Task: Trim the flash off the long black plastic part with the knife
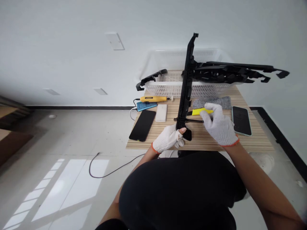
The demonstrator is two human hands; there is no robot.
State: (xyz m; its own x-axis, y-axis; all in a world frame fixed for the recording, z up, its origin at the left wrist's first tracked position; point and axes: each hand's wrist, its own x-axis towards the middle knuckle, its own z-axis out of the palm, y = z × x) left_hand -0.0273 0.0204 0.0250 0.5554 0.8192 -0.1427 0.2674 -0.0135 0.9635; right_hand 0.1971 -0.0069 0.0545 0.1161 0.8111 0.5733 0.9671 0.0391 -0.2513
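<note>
A long black plastic frame part (pixel 187 80) stands upright on the small wooden table (pixel 254 140). My left hand (pixel 168 139), in a white glove, grips its lower end near the table's front edge. My right hand (pixel 219 124), also gloved, is closed on a thin black tool (pixel 192 120) whose tip touches the frame's lower part. A yellow scraper-like tool (pixel 200 111) lies just behind my right hand.
A white basket (pixel 168 86) at the back holds more black frame parts (pixel 235 72). On the table lie a black phone (pixel 142 125), a white box (pixel 161 112), a yellow electric screwdriver (pixel 153 99), a blue phone (pixel 146 105), a grey cloth (pixel 222 101) and another phone (pixel 241 120). A cable (pixel 107 172) trails on the floor.
</note>
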